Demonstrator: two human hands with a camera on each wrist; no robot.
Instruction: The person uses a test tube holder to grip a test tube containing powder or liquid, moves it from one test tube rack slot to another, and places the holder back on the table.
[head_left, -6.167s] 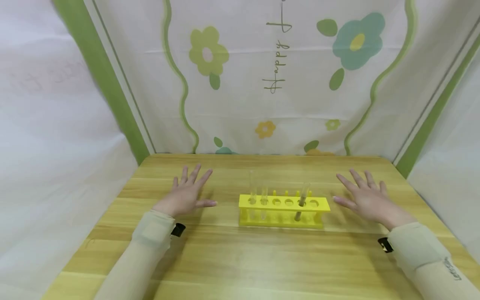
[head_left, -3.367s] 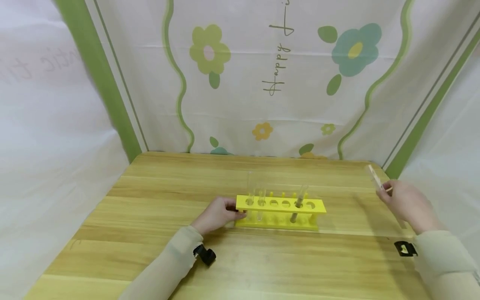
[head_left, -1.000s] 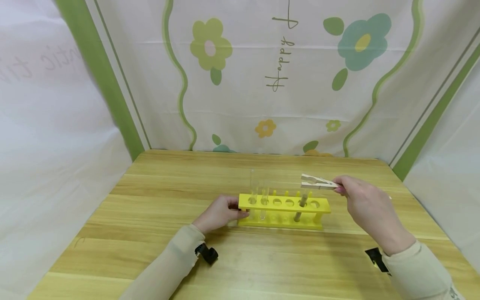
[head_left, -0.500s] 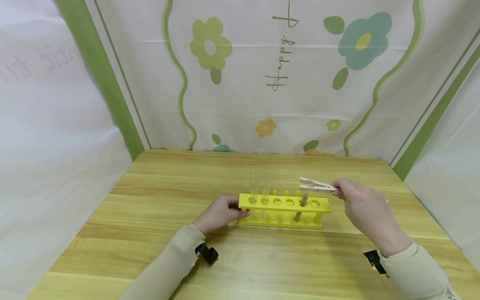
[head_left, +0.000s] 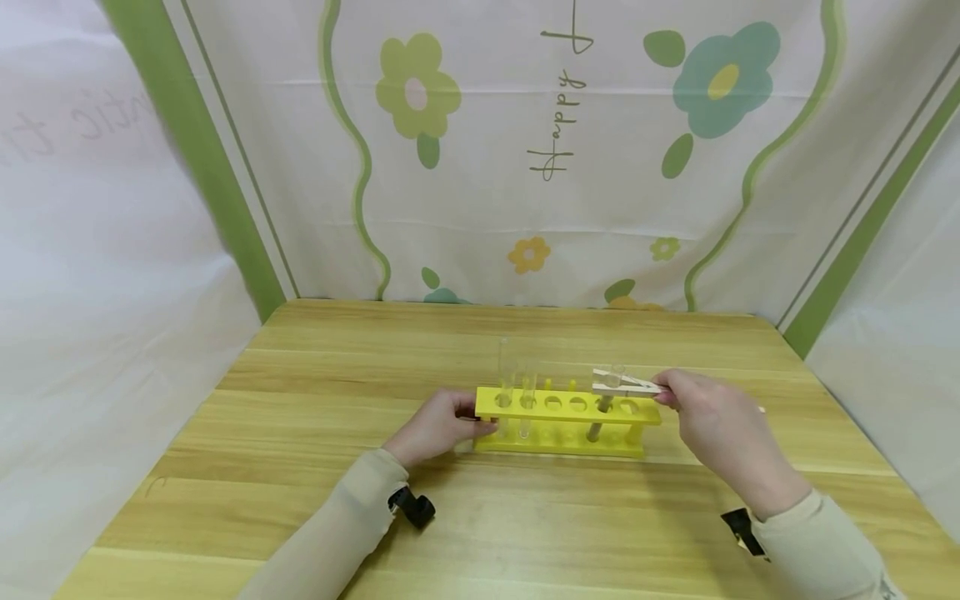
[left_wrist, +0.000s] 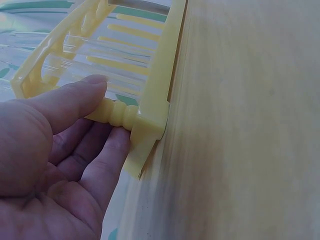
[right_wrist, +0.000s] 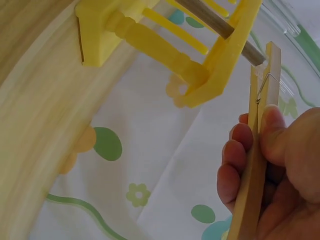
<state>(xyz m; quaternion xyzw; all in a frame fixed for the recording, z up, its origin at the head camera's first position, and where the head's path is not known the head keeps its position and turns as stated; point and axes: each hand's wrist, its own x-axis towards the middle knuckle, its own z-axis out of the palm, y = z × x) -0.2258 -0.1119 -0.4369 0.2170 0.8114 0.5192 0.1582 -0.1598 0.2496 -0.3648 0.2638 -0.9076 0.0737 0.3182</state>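
A yellow test tube rack (head_left: 570,415) stands on the wooden table. My left hand (head_left: 435,429) holds its left end; the left wrist view shows thumb and fingers around the end post (left_wrist: 114,112). My right hand (head_left: 731,433) grips a wooden test tube holder (right_wrist: 255,175) by its handle, level above the rack's right part. The holder's jaws sit around the upper part of a test tube (right_wrist: 207,15) with dark grey contents, which stands in the rack. Two clear test tubes (head_left: 505,367) stand in the left holes, one taller than the other.
Pegs (head_left: 572,385) rise along the rack's back edge. The wooden table (head_left: 525,525) reaches back to a white curtain (head_left: 480,183) with printed flowers. White cloth hangs at both sides.
Earlier, both hands lay spread; then the left took the rack's end and the right brought in the test tube holder. In the last second the holder has come down around the dark tube's upper part.
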